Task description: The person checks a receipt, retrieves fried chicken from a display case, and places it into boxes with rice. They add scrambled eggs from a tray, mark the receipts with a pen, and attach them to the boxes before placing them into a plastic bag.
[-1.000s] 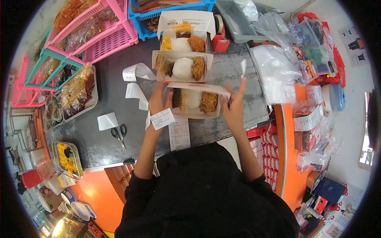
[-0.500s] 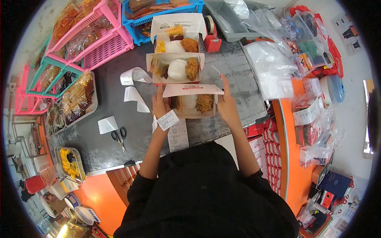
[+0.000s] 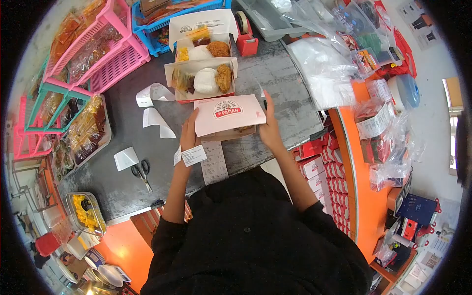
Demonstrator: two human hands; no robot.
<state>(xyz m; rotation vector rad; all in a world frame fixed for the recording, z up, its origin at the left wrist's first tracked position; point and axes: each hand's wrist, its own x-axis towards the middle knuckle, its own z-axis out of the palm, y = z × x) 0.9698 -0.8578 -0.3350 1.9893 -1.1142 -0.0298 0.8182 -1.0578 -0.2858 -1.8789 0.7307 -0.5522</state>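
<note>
A cardboard meal box (image 3: 228,114) with a printed lid lies in front of me on the dark table. The lid is tilted down over the food, and only a bit of fried chicken (image 3: 244,129) shows beneath its front edge. My left hand (image 3: 189,133) grips the box's left side, with a printed receipt slip (image 3: 193,155) at that wrist. On the right side, my right hand (image 3: 269,127) holds the box, a small clear strip (image 3: 261,90) near its fingertip. Behind stand two open meal boxes with rice (image 3: 205,81) and fried chicken (image 3: 223,78).
A long receipt (image 3: 214,162) lies under the box's front. Scissors (image 3: 142,174), loose paper slips (image 3: 126,159) and a tray of sauce packets (image 3: 105,142) are at left. Beyond are a pink basket (image 3: 118,64) and a red tape dispenser (image 3: 247,45). Plastic bags (image 3: 322,73) lie at right.
The lid of the near box has swung down towards me, covering the rice and most of the chicken. Both hands stay at its sides. The whole view has shifted slightly.
</note>
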